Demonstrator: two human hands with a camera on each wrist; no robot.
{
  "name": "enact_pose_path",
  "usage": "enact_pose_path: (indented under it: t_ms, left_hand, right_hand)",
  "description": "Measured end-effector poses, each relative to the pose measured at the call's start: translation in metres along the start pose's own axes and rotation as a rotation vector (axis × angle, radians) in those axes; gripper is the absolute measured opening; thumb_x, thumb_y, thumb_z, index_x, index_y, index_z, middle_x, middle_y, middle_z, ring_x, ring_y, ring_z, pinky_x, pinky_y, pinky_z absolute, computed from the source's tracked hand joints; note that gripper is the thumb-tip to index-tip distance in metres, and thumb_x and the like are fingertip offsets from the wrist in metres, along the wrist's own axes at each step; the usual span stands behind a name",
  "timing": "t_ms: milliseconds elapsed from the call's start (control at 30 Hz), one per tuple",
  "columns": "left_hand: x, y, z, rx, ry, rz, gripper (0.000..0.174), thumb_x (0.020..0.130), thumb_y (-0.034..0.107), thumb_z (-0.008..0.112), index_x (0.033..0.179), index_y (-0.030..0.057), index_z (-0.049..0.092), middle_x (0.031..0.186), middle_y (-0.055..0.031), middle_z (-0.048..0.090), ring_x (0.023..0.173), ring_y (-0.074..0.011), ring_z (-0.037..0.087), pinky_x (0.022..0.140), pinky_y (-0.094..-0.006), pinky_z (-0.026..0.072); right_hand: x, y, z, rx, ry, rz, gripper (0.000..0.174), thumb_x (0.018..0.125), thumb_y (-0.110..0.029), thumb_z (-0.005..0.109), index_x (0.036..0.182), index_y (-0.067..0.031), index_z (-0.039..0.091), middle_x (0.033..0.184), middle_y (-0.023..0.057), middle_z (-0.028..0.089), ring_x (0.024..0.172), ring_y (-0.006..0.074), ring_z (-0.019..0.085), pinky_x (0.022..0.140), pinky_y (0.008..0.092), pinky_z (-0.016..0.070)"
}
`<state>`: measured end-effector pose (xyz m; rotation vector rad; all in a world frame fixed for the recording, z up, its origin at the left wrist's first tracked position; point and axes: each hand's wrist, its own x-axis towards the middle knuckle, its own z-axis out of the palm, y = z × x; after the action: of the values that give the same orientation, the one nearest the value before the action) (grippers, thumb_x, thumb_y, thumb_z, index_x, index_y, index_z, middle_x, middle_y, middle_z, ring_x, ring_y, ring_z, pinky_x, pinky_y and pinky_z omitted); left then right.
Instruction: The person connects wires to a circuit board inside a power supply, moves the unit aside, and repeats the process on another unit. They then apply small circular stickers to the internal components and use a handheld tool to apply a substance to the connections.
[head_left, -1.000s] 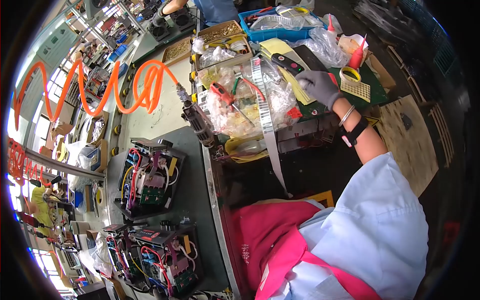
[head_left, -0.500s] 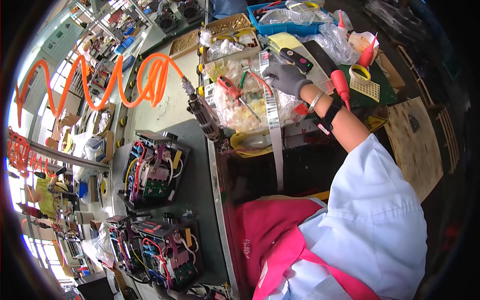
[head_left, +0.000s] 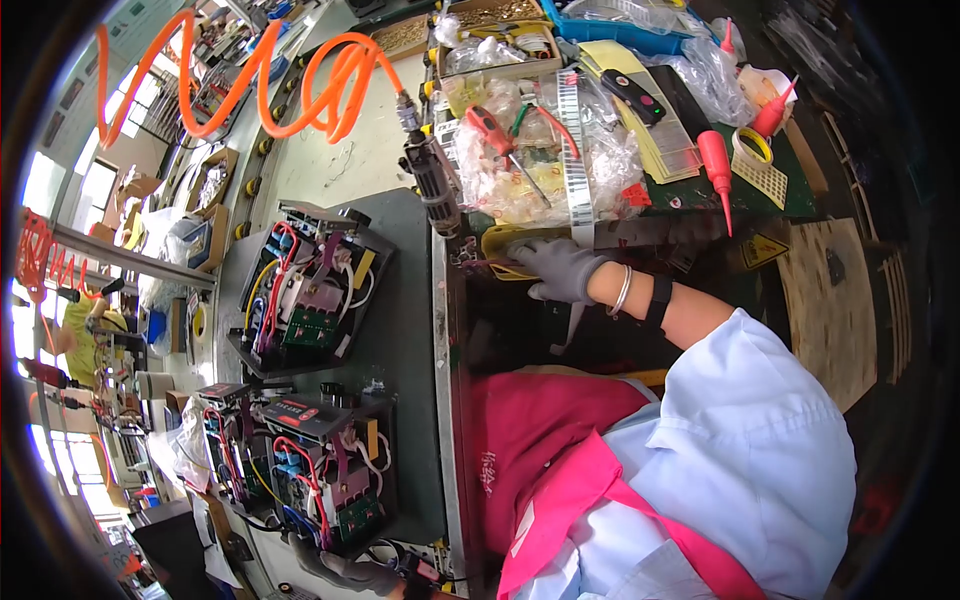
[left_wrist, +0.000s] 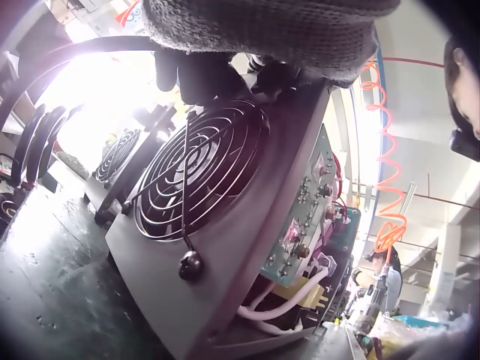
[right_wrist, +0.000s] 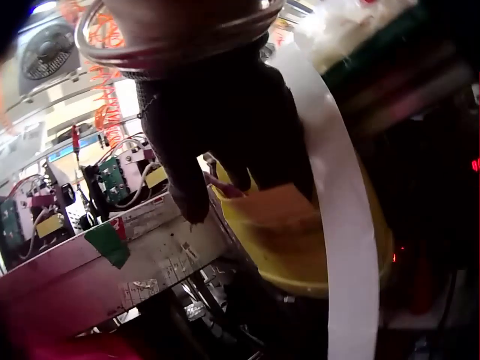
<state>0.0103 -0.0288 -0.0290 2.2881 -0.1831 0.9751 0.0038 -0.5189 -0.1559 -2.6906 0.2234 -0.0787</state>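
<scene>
In the head view my gloved left hand [head_left: 345, 572] lies at the lower edge of the nearest electronic unit [head_left: 350, 490]. The left wrist view has that glove [left_wrist: 262, 34] across the top of a metal housing with a round fan grille [left_wrist: 199, 172], its fingers hanging by the upper edge. My gloved right hand [head_left: 562, 270] is at a yellow bin [head_left: 500, 240] below the bench edge. Seen from the right wrist, the fingers of this hand [right_wrist: 225, 120] point down into the bin [right_wrist: 292, 274], beside a hanging white strip [right_wrist: 341, 225]; a blurred brownish piece [right_wrist: 274, 210] is near the fingertips.
Another unit [head_left: 310, 290] stands farther up the dark mat. An air screwdriver [head_left: 430, 185] hangs from an orange coiled hose [head_left: 345, 85]. Plastic bags, a red-handled screwdriver [head_left: 490, 130], a red bottle [head_left: 715, 165] and a tape roll [head_left: 752, 148] lie on the right bench.
My right hand has moved from the black device and yellow sheets, across the plastic bags, down to the yellow bin. My left hand has come into fuller view at the bottom; the head view has shifted.
</scene>
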Motion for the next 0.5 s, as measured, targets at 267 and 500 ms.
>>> enact_pose_path:
  t_ms: [267, 500]
  left_hand:
    - [-0.001, -0.023, 0.000, -0.069, -0.064, 0.022, 0.053, 0.097, 0.028, 0.036, 0.134, -0.0057, 0.050, 0.135, -0.0216, 0.052, 0.128, -0.0338, 0.047, 0.109, -0.0449, 0.0347]
    - [-0.018, 0.036, -0.010, 0.320, 0.226, 0.197, 0.057, 0.094, 0.031, 0.054, 0.135, -0.0064, 0.044, 0.131, -0.0236, 0.051, 0.117, -0.0345, 0.052, 0.099, -0.0441, 0.0396]
  right_hand:
    - [0.007, 0.013, 0.010, 0.338, 0.212, 0.006, 0.029, 0.085, -0.014, 0.064, 0.113, -0.0075, 0.064, 0.100, 0.0174, 0.067, 0.098, 0.0394, 0.063, 0.086, 0.0453, 0.0494]
    - [-0.028, -0.072, -0.077, 0.148, 0.601, -0.289, 0.019, 0.082, -0.010, 0.065, 0.100, -0.0037, 0.064, 0.089, 0.0138, 0.065, 0.079, 0.0346, 0.063, 0.073, 0.0416, 0.0506]
